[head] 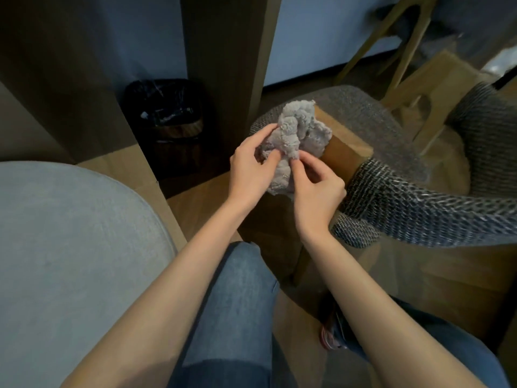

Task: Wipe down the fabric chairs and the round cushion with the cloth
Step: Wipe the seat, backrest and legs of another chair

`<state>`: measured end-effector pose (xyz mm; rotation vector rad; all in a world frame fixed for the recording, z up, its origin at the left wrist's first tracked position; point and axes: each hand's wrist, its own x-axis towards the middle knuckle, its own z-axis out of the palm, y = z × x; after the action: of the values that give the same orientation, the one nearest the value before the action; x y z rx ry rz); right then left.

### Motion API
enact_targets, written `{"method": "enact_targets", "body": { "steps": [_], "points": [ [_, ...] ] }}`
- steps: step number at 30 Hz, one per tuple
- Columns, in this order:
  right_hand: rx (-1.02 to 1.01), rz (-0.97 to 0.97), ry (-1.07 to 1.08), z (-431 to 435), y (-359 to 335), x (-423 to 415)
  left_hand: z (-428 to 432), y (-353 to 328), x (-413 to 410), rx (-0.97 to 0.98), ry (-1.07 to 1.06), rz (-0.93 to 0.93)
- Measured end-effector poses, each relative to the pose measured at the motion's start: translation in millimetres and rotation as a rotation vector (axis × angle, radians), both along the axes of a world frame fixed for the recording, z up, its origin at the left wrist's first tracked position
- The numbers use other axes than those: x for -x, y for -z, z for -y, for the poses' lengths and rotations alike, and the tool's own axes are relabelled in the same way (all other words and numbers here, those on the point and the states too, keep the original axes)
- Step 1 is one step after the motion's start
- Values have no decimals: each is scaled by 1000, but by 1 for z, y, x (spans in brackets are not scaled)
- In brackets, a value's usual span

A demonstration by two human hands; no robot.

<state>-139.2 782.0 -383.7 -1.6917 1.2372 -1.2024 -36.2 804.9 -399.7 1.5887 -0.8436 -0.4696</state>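
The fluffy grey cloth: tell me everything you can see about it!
The fluffy grey cloth looks like nubby towelling. It is scrunched into a loose bunch, not spread flat. The left hand grips its left side, and the right hand pinches a lower fold. Behind it shows a grey woven fabric chair.

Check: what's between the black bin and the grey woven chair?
A tall wooden post stands between the bin and the chair, seen in the head view.

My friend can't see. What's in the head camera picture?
Two hands hold a crumpled grey cloth: the left hand grips it, the right hand pinches a fold. A dark woven chair is at right, a pale grey cushion at left.
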Motion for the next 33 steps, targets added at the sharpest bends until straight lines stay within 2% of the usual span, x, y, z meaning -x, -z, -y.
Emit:
{"method": "enact_targets", "body": {
  "steps": [8,21,27,33],
  "points": [
    [119,18,-57,-30,-78,76,-38,-91,59,126,133,77],
    [358,-26,1,-60,-160,193,-60,-169,156,205,341,134],
    [371,-69,-28,-25,-177,235,-29,-188,189,158,408,143],
    [298,-41,-122,58,-184,256,45,-207,208,89,391,191]
  ]
}}
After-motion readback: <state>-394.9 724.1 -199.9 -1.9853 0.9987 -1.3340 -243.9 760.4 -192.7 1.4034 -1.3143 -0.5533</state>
